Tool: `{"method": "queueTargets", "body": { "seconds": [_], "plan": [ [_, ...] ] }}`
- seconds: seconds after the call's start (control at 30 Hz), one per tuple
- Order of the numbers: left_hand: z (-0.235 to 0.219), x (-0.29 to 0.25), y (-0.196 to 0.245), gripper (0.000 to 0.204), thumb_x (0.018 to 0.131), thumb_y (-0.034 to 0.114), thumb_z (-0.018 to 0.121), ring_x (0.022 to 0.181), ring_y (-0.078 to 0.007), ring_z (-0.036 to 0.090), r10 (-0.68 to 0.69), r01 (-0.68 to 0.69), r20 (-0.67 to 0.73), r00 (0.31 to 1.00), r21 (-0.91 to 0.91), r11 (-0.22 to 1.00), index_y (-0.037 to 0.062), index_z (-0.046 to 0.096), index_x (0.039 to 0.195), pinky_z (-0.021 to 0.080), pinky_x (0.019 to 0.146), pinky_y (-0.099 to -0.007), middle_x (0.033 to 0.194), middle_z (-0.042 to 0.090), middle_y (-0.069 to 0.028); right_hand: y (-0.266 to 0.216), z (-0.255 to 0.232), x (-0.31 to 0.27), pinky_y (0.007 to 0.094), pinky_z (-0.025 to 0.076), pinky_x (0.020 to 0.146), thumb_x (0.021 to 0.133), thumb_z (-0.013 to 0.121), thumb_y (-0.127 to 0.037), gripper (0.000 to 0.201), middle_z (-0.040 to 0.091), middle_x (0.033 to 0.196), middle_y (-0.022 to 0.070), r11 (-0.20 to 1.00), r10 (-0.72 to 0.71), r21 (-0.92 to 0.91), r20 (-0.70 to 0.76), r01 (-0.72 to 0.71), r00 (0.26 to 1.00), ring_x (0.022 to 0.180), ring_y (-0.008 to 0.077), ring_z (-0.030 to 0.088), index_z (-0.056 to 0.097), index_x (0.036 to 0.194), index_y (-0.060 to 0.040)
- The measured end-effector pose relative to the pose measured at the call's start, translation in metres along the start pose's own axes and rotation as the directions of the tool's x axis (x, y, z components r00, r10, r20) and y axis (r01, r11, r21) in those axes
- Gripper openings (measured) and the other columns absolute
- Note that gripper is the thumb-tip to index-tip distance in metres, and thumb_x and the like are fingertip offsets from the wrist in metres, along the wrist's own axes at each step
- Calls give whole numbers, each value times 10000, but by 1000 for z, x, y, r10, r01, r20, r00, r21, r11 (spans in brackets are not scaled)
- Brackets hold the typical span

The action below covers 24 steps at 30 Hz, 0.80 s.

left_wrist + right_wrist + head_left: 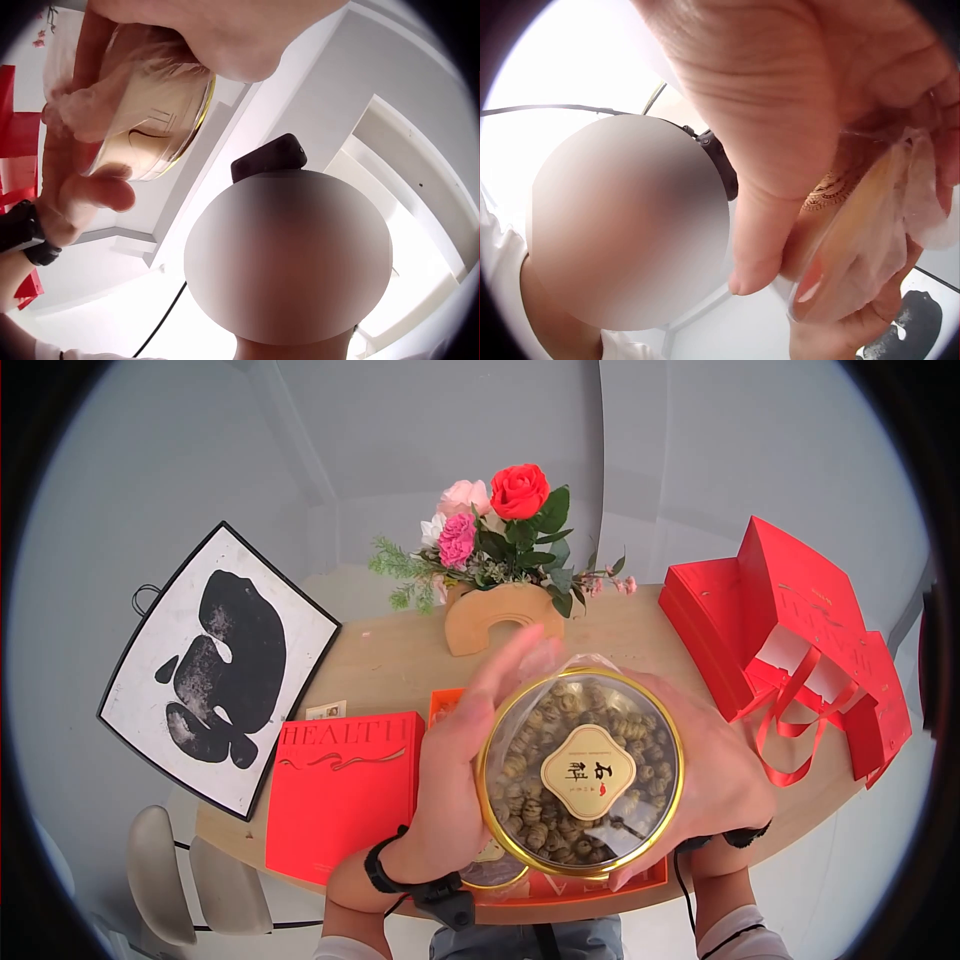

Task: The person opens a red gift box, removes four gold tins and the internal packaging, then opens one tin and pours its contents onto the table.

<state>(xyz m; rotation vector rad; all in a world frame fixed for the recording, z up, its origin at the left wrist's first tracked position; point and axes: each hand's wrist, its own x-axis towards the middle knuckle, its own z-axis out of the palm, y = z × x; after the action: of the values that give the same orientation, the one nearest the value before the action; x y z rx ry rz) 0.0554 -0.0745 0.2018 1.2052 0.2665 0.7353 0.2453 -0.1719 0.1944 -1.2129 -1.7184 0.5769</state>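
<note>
Gold-rimmed jar (582, 770), right grip (715, 765) around, left grip (456, 760) alongside

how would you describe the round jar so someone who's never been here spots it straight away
Find the pale wooden table and, over its near side, the left hand and right hand. Between them is the round jar: gold rim, clear top, cream label, small curled pieces inside. A second round container sits lower, mostly hidden; this one is held up, its whole label showing.
</note>
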Motion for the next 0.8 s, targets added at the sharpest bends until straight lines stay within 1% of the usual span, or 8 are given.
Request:
{"method": "queueTargets", "body": {
  "seconds": [0.03, 0.07, 0.17, 0.27, 0.47, 0.53, 0.77, 0.8],
  "plan": [
    [6, -1, 2, 754, 1022, 491, 229, 1408, -271, 455, 45, -39, -125, 991, 51, 998, -53, 343, 1532, 339, 1180, -386, 1546, 439, -191, -2, 2, 0, 391, 481, 1005, 417, 1029, -408, 1247, 609, 1330, 127, 997, 71, 45, -5, -70, 997, 1208, 302, 606, 441, 1460, -60],
    [7, -2, 2, 754, 1022, 491, 229, 1408, -271, 455, 44, -38, -126, 991, 50, 998, -53, 343, 1532, 339, 1180, -386, 1546, 439, -191, 1, 2, 0, 391, 481, 1005, 417, 1029, -408, 1247, 609, 1330, 127, 996, 72, 46, -4, -71, 997, 1208, 302, 606, 441, 1460, -60],
    [3, -3, 3, 763, 1018, 515, 229, 1403, -274, 458, 78, -73, -71, 994, 78, 994, -56, 371, 1504, 343, 1176, -390, 1562, 414, -198, 7, 2, -3, 385, 487, 997, 414, 1028, -401, 1272, 614, 1327, 115, 990, 84, 111, 20, -86, 996, 1182, 299, 622, 421, 1482, -69],
    [-2, -4, 3, 769, 1013, 536, 238, 1383, -271, 477, 78, -81, 28, 997, 127, 989, -64, 404, 1463, 358, 1164, -391, 1560, 413, -196, 1, 0, -2, 392, 489, 1000, 417, 1027, -404, 1286, 607, 1341, 112, 992, 115, 40, 64, -118, 991, 1194, 295, 619, 407, 1492, -64],
    [2, -7, 7, 814, 992, 589, 273, 1334, -267, 518, -8, 8, 15, 1000, 19, 1000, -74, 423, 1440, 404, 1125, -402, 1471, 491, -204, 2, 2, -1, 392, 495, 1024, 413, 1041, -370, 1294, 597, 1372, 112, 998, 59, 12, 56, -60, 997, 1236, 281, 613, 390, 1486, -56],
    [1, -8, 6, 747, 1015, 526, 339, 1263, -272, 575, 10, -9, 12, 1000, -77, 997, -73, 375, 1460, 451, 1068, -390, 1392, 547, -214, 4, 3, -1, 389, 497, 1020, 421, 1041, -357, 1275, 599, 1369, 117, 999, 32, 10, 38, -33, 999, 1227, 275, 619, 399, 1479, -50],
    [-1, -15, 6, 761, 1017, 549, 355, 1268, -281, 565, 63, -62, 42, 997, -13, 998, -80, 387, 1444, 440, 1074, -403, 1384, 538, -243, 18, 9, -5, 377, 506, 1003, 451, 1041, -315, 1209, 605, 1359, 135, 998, -63, -3, -27, 63, 998, 1196, 254, 639, 429, 1454, -29],
    [-2, -16, 6, 774, 1018, 564, 360, 1281, -289, 551, 124, -128, 70, 990, 61, 990, -88, 388, 1435, 432, 1081, -412, 1391, 524, -253, 20, 9, -5, 376, 508, 1001, 455, 1041, -309, 1200, 606, 1358, 138, 997, -77, -5, -37, 77, 996, 1192, 251, 642, 433, 1450, -26]
  ]
}}
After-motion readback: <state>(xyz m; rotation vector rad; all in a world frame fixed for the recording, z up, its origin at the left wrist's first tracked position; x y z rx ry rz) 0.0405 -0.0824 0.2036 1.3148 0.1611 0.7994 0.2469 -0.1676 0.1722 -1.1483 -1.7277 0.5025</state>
